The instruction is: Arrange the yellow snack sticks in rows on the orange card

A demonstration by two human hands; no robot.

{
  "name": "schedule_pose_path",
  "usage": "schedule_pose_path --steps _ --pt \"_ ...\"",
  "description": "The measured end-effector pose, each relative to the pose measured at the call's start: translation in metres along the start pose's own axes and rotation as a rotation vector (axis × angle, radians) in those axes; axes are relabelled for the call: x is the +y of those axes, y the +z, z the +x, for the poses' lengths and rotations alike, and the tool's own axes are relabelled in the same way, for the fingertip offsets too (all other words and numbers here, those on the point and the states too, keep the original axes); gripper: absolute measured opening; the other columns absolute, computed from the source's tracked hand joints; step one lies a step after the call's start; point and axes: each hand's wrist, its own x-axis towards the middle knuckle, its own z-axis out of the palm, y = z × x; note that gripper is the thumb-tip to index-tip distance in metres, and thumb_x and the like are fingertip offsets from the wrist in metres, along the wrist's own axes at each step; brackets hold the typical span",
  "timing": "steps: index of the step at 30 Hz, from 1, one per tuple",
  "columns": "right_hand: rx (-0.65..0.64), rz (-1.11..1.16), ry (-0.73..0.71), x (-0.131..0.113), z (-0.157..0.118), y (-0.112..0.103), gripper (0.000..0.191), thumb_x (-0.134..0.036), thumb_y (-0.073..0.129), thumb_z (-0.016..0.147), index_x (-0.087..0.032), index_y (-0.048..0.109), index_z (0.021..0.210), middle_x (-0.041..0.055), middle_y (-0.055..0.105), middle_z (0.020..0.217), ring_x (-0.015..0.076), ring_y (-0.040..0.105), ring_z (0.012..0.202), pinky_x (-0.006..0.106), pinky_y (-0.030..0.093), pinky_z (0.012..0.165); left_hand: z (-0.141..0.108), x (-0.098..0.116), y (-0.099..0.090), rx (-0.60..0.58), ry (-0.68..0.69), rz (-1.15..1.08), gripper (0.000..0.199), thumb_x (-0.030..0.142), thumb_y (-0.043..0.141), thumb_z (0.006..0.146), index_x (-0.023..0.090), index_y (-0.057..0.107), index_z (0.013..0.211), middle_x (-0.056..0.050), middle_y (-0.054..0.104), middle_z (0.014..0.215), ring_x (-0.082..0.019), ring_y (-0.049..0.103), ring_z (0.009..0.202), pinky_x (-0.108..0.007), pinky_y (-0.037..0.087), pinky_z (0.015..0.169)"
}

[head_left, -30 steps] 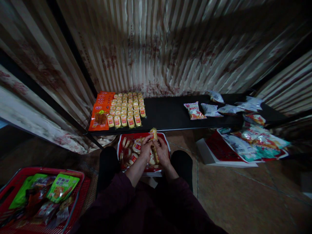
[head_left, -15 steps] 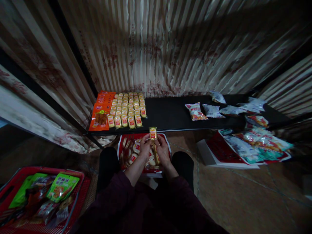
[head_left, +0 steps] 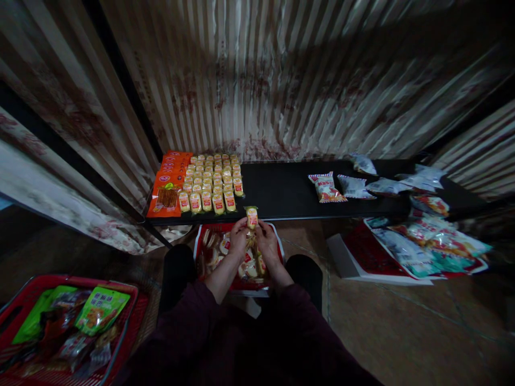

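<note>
Between my two hands is a small wrapped snack cake, upright with its red and yellow label facing me. My left hand pinches its left side and my right hand its right side, fingers closed on the wrapper. Both hands are above a red basket with a white rim, which holds more wrapped cakes. Ahead on the black shelf, rows of the same cakes stand close together. Orange snack packets overlap along their left side.
Chip-like snack bags lie on the shelf's right part. Below them, a red and white bin is heaped with bags. At lower left stands a red basket with green pouches. Striped curtain hangs behind the shelf.
The cake in my hands has risen slightly toward the shelf edge, and its label is turned a little. My view has shifted slightly; the rows on the shelf look the same.
</note>
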Motion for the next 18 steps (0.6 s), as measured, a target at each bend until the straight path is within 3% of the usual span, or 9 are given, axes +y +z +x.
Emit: schedule_pose_path --steps 6,18 --pt "-0.022 -0.018 -0.040 -0.002 0.009 0.004 0.038 -0.039 0.051 0.081 -0.020 0.067 0.110 0.0088 0.070 0.110 0.0233 0.064 0.095 0.039 0.048 0.088 0.009 0.003 0.005 -0.036 0.067 0.085 0.037 0.011 0.060 0.064 0.016 0.071 0.098 -0.008 0.073 0.101 -0.022 0.065 0.096 -0.034 0.049 0.088" --pt "-0.035 0.000 -0.059 -0.004 0.027 0.010 0.037 -0.042 0.053 0.082 -0.020 0.065 0.109 0.0096 0.071 0.107 0.0240 0.065 0.094 0.040 0.049 0.089 0.027 0.001 0.003 0.036 0.128 0.260 0.032 0.011 0.058 0.069 0.017 0.071 0.097 -0.006 0.072 0.103 -0.017 0.065 0.093 -0.031 0.049 0.089"
